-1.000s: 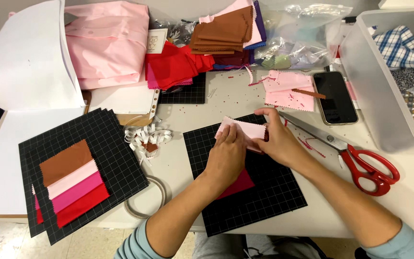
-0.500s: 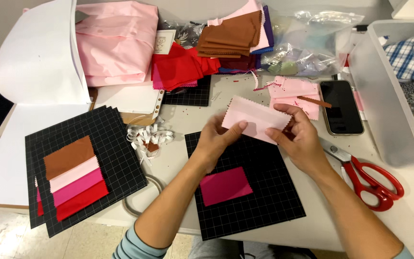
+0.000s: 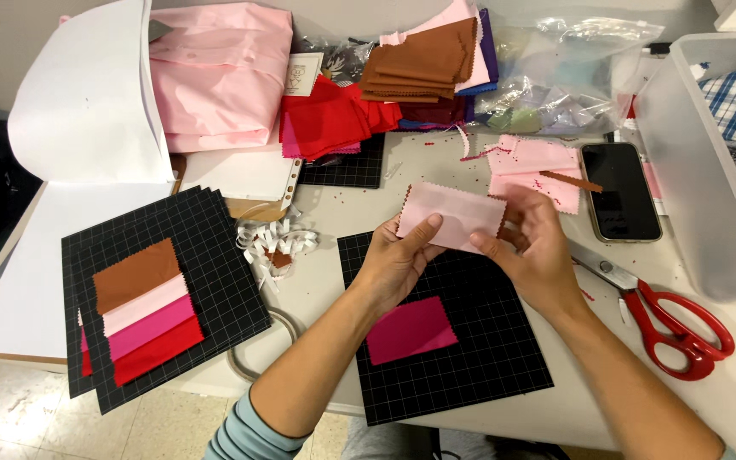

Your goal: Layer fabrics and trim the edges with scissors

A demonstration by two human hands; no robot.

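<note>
A: What do you hold above the black grid card (image 3: 470,358)?

B: Your left hand (image 3: 398,264) and right hand (image 3: 534,251) both pinch a pale pink swatch (image 3: 453,217) with zigzag edges.

A: And on the card?

B: A magenta swatch (image 3: 411,330) lies there flat. Right of the card lie red scissors (image 3: 670,328).

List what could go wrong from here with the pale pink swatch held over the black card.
1. Both hands, left and right, pinch the pale pink swatch only at its edges; a loose grip could let it sag or land crooked on the black grid card.
2. It might cover the magenta swatch unevenly.
3. The red scissors lie close to the right forearm and could get knocked.
</note>
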